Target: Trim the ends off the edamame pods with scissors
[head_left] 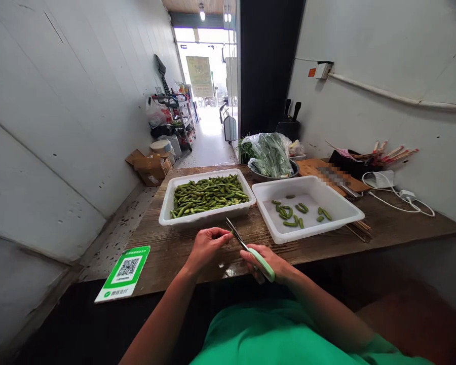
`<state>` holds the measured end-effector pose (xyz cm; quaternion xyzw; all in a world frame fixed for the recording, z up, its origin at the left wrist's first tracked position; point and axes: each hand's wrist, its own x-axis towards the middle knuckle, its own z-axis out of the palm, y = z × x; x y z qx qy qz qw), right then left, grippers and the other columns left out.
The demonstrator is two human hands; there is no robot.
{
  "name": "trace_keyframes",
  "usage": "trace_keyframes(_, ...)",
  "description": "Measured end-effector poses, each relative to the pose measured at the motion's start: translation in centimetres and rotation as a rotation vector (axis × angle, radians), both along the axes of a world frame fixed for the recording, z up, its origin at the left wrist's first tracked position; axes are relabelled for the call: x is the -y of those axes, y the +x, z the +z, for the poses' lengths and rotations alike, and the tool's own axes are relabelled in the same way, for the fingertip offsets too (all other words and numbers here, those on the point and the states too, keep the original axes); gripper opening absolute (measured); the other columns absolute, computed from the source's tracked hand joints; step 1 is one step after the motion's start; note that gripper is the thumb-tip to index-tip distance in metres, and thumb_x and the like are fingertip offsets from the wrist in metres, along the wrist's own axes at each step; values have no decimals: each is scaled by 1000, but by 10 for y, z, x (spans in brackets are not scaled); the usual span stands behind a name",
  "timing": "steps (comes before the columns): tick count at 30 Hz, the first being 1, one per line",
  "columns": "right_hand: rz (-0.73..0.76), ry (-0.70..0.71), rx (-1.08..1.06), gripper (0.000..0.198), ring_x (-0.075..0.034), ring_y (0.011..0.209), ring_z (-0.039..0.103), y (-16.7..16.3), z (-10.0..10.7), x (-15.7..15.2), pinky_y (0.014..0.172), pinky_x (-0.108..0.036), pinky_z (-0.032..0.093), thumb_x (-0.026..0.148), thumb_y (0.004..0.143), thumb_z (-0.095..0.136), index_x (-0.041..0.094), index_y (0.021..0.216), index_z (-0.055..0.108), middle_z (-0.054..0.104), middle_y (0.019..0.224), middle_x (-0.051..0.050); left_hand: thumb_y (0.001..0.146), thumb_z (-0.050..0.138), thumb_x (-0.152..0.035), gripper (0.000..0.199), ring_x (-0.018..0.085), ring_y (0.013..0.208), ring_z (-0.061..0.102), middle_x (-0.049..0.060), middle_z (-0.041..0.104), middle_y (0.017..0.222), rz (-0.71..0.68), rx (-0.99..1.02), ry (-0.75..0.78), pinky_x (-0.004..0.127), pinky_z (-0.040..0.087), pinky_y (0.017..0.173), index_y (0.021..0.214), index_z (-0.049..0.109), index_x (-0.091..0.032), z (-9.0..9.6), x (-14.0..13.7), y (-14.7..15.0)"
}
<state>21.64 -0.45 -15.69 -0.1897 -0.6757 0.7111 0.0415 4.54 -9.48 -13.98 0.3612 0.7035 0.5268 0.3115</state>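
Note:
My right hand (264, 261) is closed round the pale green handles of a pair of scissors (264, 264), whose blades point up and to the left. The blades are parted. Just left of them my left hand (209, 246) pinches a green edamame pod (231, 232), mostly hidden by the fingers, with its end at the blades. Beyond my left hand stands a white tray (203, 220) heaped with edamame pods (209, 195). To the right, a second white tray (311, 234) has several loose pods (289, 212) lying on its bottom.
A dark bowl (275, 178) with bagged leafy greens (271, 154) sits behind the trays. At the right are a wooden cutting board (307, 166), a black holder of skewers (349, 159) and a white cable (397, 200). A green QR-code card (127, 271) lies at the table's front left.

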Motion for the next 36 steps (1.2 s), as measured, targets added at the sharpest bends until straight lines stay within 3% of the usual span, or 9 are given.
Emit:
trace_keyframes(19,8,-44,43,46,-7,33,44,-1,-7,0,28,-18,36,61,71,60,18,68,43,46,49,7,63,72,-37,25,12,60,50,3,63,65,-2,48,-17,22,37,57,70,70,-13,-7,4,2)
trace_keyframes(23,-23,-83,51,48,-7,32,43,-1,-13,0,28,-18,35,62,70,61,18,71,44,47,48,7,64,74,-37,29,8,55,47,1,61,64,30,250,70,20,36,51,79,70,-13,-15,4,-2)
trace_keyframes(26,1,-221,-16,48,-8,39,48,-1,-21,1,35,-20,41,64,74,56,17,85,48,50,56,6,61,78,-35,32,4,48,42,-3,56,61,116,500,210,17,33,45,81,67,-13,-18,3,-4)
trace_keyframes(30,48,-422,-111,49,-10,50,53,-2,-30,1,48,-25,47,63,81,46,18,101,48,53,65,3,56,82,-29,33,9,58,57,-1,61,67,181,731,253,18,44,52,76,61,-14,-16,1,-3)
trace_keyframes(33,64,-420,-103,48,-10,49,52,-2,-32,1,46,-24,45,61,81,48,17,100,48,52,64,3,58,81,-24,29,15,71,63,3,66,74,212,808,289,23,51,62,76,60,-14,-15,0,0)
trace_keyframes(36,72,-392,-90,48,-10,47,51,-2,-32,2,45,-24,43,61,80,50,17,98,48,51,63,4,67,75,-17,17,8,59,59,2,66,72,253,856,362,16,46,50,76,61,-13,-17,-4,5)
